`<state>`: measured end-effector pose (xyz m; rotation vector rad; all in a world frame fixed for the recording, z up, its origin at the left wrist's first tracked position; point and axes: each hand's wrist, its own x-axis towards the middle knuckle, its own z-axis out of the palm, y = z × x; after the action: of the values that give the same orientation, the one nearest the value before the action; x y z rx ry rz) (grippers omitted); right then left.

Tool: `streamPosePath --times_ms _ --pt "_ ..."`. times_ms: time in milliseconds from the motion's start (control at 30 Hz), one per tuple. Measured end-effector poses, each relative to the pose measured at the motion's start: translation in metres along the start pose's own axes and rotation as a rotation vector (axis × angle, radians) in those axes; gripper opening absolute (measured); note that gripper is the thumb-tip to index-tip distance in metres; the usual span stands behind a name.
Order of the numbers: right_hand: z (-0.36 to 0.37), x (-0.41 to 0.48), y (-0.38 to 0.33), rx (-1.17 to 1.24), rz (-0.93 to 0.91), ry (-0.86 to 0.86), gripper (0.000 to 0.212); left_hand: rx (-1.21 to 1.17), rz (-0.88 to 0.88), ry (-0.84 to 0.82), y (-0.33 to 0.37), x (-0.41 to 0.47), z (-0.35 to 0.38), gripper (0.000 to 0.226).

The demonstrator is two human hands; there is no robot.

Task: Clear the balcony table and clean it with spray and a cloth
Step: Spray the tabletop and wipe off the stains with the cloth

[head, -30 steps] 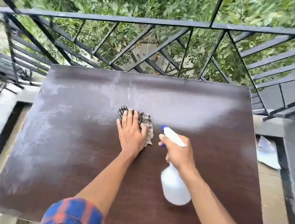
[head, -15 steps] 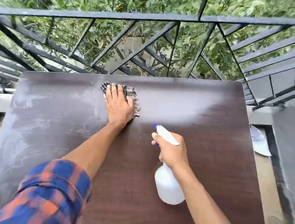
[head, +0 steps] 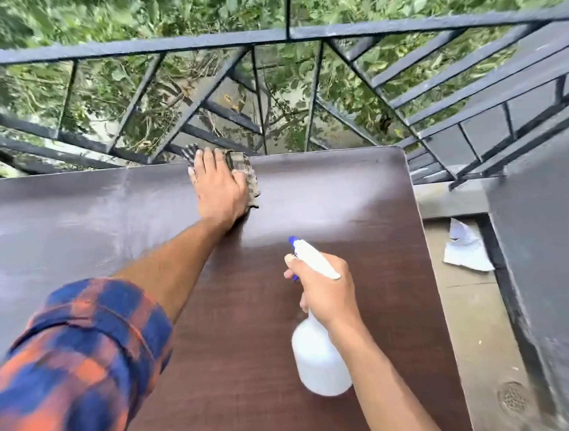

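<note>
A dark brown table (head: 342, 182) fills the lower view, with a pale dusty film on its left and far parts. My left hand (head: 217, 187) presses flat on a grey checked cloth (head: 248, 174) at the table's far edge, beside the railing. My right hand (head: 327, 290) grips the neck of a white spray bottle (head: 318, 363) with a blue nozzle, held above the table's right half, nozzle pointing away from me.
A black metal railing (head: 260, 37) runs just behind the table, with green foliage beyond. To the right are a concrete floor strip (head: 469, 302), white crumpled paper (head: 465, 251), a floor drain (head: 512, 398) and a grey wall (head: 554, 243).
My left hand has pushed the cloth away from me, from the table's middle to its far edge. The spray bottle stays in my right hand, about where it was.
</note>
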<state>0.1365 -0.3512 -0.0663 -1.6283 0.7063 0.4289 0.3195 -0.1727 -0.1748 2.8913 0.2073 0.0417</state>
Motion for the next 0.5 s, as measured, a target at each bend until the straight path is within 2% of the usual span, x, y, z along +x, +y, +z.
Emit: streamPosePath --times_ms 300,500 --pt "-0.092 0.006 0.016 0.056 0.022 0.136 0.029 -0.047 0.259 -0.16 0.173 -0.029 0.034 0.079" --pt "-0.146 0.005 0.027 0.118 0.041 0.212 0.032 -0.022 0.417 -0.264 0.239 -0.041 0.05 0.074"
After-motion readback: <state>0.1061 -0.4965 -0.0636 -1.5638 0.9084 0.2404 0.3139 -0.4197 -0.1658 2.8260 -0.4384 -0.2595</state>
